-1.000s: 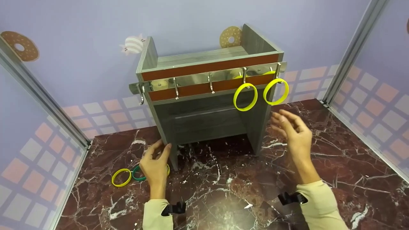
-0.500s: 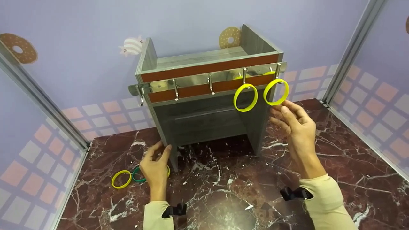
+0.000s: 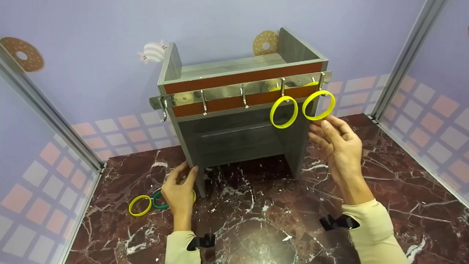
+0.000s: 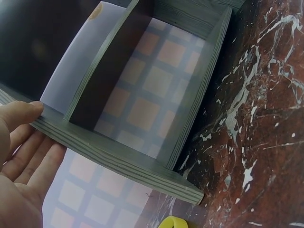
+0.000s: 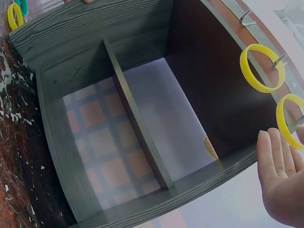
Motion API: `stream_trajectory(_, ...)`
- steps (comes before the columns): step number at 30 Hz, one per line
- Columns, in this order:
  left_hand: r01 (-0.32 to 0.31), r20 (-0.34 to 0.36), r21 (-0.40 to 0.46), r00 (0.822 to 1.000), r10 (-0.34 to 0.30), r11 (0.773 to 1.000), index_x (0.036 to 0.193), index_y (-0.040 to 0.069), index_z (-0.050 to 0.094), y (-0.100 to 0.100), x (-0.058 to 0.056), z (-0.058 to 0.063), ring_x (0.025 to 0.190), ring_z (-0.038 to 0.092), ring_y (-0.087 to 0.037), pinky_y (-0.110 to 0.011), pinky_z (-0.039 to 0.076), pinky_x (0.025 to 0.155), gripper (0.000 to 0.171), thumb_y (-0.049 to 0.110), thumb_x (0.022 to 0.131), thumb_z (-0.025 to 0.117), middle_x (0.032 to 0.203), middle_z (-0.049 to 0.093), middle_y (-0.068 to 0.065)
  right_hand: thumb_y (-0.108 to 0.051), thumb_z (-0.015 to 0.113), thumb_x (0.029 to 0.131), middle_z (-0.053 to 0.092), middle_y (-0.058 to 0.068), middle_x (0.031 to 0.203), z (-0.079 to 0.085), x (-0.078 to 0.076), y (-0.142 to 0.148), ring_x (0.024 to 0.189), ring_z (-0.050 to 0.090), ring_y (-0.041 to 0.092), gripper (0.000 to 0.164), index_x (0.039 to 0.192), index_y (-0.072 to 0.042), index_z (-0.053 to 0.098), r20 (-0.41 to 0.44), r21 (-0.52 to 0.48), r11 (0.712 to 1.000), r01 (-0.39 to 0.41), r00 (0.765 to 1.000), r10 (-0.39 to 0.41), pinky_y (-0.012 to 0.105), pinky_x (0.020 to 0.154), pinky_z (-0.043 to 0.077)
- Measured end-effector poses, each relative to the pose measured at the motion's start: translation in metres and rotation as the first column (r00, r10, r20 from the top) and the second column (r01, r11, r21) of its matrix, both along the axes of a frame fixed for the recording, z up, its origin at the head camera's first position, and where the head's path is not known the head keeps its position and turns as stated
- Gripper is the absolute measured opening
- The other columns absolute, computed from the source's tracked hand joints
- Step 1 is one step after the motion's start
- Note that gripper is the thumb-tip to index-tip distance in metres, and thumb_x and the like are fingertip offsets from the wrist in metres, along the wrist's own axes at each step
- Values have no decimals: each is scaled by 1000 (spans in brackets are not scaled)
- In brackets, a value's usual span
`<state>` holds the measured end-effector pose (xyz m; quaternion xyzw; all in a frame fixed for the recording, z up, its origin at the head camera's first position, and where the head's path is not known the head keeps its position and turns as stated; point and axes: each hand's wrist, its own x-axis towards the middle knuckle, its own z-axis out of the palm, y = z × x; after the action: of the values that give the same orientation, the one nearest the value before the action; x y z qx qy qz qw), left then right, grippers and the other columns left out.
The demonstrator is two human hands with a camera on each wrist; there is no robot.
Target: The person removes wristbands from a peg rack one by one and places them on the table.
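A grey wooden rack (image 3: 238, 137) bears a metal hook rail (image 3: 227, 91) across its front. One yellow wristband (image 3: 304, 110) hangs at the far right hook, and my right hand (image 3: 342, 150) pinches its lower edge between thumb and fingers. Beside it, another yellow wristband (image 3: 272, 115) hangs from the neighbouring hook. My left hand (image 3: 179, 189) grips the rack's left side panel (image 4: 109, 156), its thumb on the front edge and the fingers on the outer face. Left of that hand, a yellow wristband (image 3: 139, 215) and a green wristband (image 3: 160, 207) lie on the table.
Part of a further yellow wristband (image 3: 194, 197) shows behind my left hand. The other hooks (image 3: 204, 102) on the rail carry no bands. The red marbled table (image 3: 256, 227) ends at patterned wall panels (image 3: 91, 73) at the back and both sides.
My right hand has risen to the far right wristband and taken its lower edge, and the band is now slightly tilted. My left hand has stayed on the side panel.
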<state>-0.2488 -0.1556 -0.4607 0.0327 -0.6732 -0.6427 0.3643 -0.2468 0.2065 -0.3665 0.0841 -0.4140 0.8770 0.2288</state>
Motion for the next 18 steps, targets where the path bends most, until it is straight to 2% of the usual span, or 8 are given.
stream_trajectory(9,4,15,-4,1000,-4,1000,112,-5,79,-1,1,2,90,74,-8,-22,63,81,25,0,88,86,106,77,-21,3,67,103,74,24,103,2,-2,-3,88,78,30,12,111,10,65,-22,-153,987,-53,998,50,40,83,66)
stream_trajectory(18,7,24,-16,1000,-7,1000,112,-4,79,-2,1,1,89,74,-6,-22,63,82,25,1,89,86,104,77,-20,5,69,101,74,23,100,0,-1,-6,86,78,29,10,110,9,65,-20,-148,987,-67,998,64,40,83,66)
